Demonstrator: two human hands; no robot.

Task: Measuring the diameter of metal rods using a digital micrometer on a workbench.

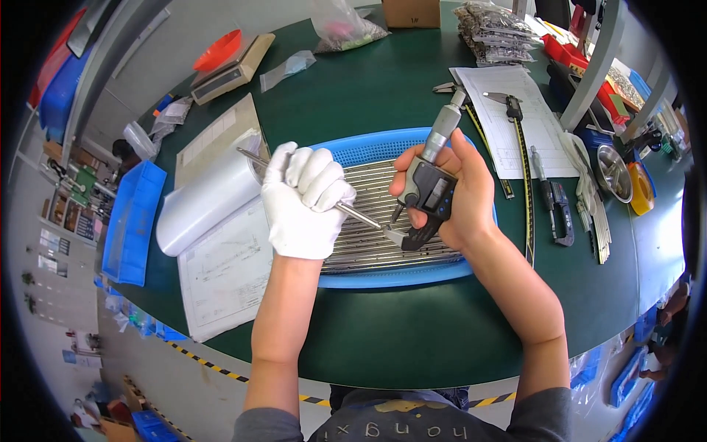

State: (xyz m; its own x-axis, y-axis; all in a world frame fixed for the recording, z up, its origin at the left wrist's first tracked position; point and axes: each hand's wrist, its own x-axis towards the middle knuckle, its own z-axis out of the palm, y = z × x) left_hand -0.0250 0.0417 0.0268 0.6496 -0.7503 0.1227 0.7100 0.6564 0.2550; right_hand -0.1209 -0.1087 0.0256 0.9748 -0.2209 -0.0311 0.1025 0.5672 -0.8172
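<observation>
My left hand [305, 199], in a white glove, is closed around a thin metal rod [359, 214] that slants down to the right. My bare right hand [464, 184] grips a digital micrometer [431, 184], its thimble pointing up and its frame low. The rod's right end meets the micrometer's jaw opening; whether both faces touch it I cannot tell. Beneath both hands lies a blue perforated basket [368, 281] filled with rows of similar metal rods [368, 250].
Drawings [228, 272] and a rolled plastic sheet [210, 195] lie left, beside a blue bin [132, 221]. Calipers [513, 110], a second micrometer [557, 210] and white gloves [582, 173] lie right. A scale [234, 70] with a red tray and several bagged parts [495, 33] stand at the back.
</observation>
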